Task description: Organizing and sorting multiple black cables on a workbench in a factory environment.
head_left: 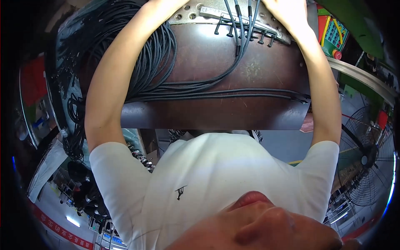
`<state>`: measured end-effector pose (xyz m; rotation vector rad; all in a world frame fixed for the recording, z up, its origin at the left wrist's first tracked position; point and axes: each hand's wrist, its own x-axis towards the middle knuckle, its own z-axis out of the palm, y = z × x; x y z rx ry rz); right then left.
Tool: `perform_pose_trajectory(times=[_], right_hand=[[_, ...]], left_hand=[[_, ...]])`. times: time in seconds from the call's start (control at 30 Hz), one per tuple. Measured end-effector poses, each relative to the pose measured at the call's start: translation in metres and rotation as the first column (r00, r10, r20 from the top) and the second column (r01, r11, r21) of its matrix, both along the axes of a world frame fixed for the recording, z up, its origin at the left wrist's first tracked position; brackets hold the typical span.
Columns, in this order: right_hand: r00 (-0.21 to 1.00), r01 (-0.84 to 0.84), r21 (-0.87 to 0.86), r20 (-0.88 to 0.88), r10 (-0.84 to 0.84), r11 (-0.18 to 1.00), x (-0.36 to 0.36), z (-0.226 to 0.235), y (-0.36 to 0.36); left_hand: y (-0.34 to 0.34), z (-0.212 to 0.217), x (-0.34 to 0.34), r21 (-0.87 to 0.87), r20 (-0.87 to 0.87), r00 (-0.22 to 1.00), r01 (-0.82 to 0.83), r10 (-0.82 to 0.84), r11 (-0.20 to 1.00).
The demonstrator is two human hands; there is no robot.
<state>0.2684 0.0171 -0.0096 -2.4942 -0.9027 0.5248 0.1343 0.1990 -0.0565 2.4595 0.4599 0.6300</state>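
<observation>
Both my arms reach up to the top edge of the head view, where the frame cuts off my fingers. My left hand (167, 5) is beside the perforated metal plate (183, 14), close to a big bundle of black cables (156, 54). Across the plate my right hand (288, 11) is near the right end of a metal bar (254, 27) with several black screws. A few cable ends (239, 25) run up over this bar, between my hands. What either hand holds is hidden.
More black cables (221, 96) lie across the dark brown table (200, 116), toward its right edge. At the upper right is a green control panel (333, 33) with a red button (336, 54). A black wire-cage fan (366, 160) stands at the right.
</observation>
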Motion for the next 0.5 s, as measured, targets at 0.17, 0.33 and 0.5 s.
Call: perform_pose_trajectory(times=[0.17,0.33,0.5], right_hand=[[0.978,-0.162,0.441,0.193,0.083,0.882,0.035,-0.032,-0.006],[0.968,0.138,0.072,-0.222,-0.119,0.988,0.025,-0.029,0.001],[0.974,-0.119,0.339,0.223,0.043,0.933,0.051,-0.059,-0.018]], left_hand=[[-0.027,0.051,0.015,-0.316,-0.402,0.907,-0.264,0.124,0.911],[0.007,-0.017,0.004,0.397,-0.133,0.988,-0.02,0.079,0.918],[-0.003,-0.009,0.018,0.132,-0.115,0.993,-0.01,0.026,0.991]])
